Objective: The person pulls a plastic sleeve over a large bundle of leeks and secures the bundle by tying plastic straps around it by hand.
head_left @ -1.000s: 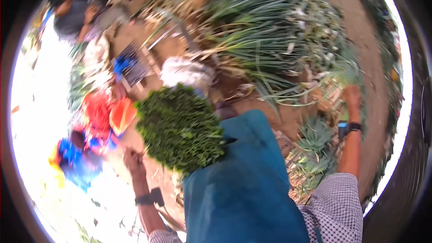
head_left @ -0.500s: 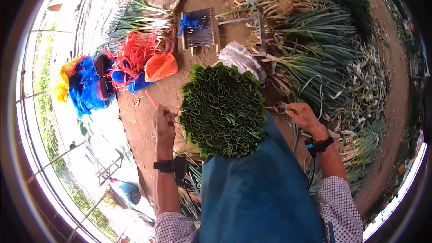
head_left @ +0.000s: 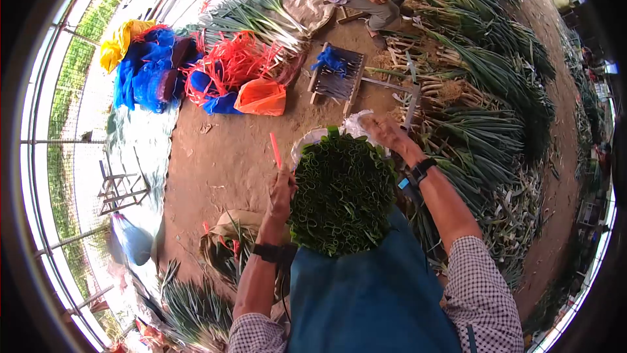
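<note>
Hands [head_left: 283, 191] [head_left: 386, 132] beside upright bundle [head_left: 343, 193], leaves upward

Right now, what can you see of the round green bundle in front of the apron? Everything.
The bundle is tightly packed leafy stalks, seen end-on, roughly round with an uneven rim. Many ends curl into loops or tubes, light green at the edges, dark between. It sits against the teal apron, between the left hand and right hand. Whitish sheeting shows beyond its far edge. Can't confirm hand contact; its sides, underside and any tie are hidden.
</note>
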Motion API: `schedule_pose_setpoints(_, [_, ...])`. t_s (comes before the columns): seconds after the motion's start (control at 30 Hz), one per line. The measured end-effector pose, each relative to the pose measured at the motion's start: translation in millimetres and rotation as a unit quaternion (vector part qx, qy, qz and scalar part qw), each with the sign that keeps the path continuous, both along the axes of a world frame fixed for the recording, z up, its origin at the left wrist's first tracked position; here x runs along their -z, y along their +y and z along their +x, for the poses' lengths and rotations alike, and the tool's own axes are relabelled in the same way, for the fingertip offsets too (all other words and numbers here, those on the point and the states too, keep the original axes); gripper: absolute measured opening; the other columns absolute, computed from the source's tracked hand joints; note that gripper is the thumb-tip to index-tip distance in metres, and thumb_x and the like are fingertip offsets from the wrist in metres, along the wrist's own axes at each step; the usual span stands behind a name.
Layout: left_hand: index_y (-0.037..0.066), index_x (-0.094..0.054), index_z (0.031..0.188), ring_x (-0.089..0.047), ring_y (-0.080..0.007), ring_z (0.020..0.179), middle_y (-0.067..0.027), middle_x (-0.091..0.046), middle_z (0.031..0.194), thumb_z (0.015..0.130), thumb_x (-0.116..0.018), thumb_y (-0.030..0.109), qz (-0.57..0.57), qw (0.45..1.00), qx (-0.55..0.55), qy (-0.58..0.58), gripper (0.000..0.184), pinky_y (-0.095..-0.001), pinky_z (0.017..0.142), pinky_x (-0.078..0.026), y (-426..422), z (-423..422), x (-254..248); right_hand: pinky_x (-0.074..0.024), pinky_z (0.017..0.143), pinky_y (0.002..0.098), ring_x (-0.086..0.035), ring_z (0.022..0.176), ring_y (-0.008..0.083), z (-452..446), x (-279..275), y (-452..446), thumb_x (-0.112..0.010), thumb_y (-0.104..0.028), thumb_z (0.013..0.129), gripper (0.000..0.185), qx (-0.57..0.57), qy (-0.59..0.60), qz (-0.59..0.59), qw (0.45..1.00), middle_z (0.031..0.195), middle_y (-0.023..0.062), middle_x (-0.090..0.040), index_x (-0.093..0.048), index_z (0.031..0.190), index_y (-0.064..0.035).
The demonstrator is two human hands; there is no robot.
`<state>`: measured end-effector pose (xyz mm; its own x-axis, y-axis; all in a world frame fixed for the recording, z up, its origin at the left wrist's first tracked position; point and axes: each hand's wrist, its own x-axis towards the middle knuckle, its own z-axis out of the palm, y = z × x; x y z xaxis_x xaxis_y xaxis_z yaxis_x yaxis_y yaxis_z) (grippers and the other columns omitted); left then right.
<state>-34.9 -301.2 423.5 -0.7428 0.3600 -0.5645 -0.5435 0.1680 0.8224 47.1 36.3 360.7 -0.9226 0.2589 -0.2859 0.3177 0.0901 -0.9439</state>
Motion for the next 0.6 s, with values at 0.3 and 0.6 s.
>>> schedule_pose_setpoints(0.3, [0.008,-0.049,0.059,-0.036,-0.0062,0.051,0.0037,-0.042,0.055,0.102,-0.045,0.04,-0.052,0.998,0.02,0.022,0.054,-0.0259,0.047,-0.029,-3.3,20.8,-6.0,-0.0501,0.079,0.0444,-0.063,0.092,0.0366,-55.3,42.2,-90.2,-0.041,-0.042,0.097,0.039,-0.25,-0.09,0.218,0.939,0.097,0.0165,-0.068,-0.066,0.1,-0.0124])
schedule_pose_setpoints(0.6, [0.006,-0.049,0.06,-0.042,-0.0081,0.055,0.0021,-0.044,0.056,0.103,-0.043,0.04,-0.096,0.991,0.05,0.076,0.055,-0.0277,0.051,-0.034,7.9,55.1,-71.3,-0.0517,0.076,0.0442,-0.063,0.089,0.0345,-13.1,56.3,-105.4,-0.05,-0.029,0.093,0.025,-0.195,0.022,0.26,0.945,0.091,0.0105,-0.067,-0.066,0.092,-0.0106])
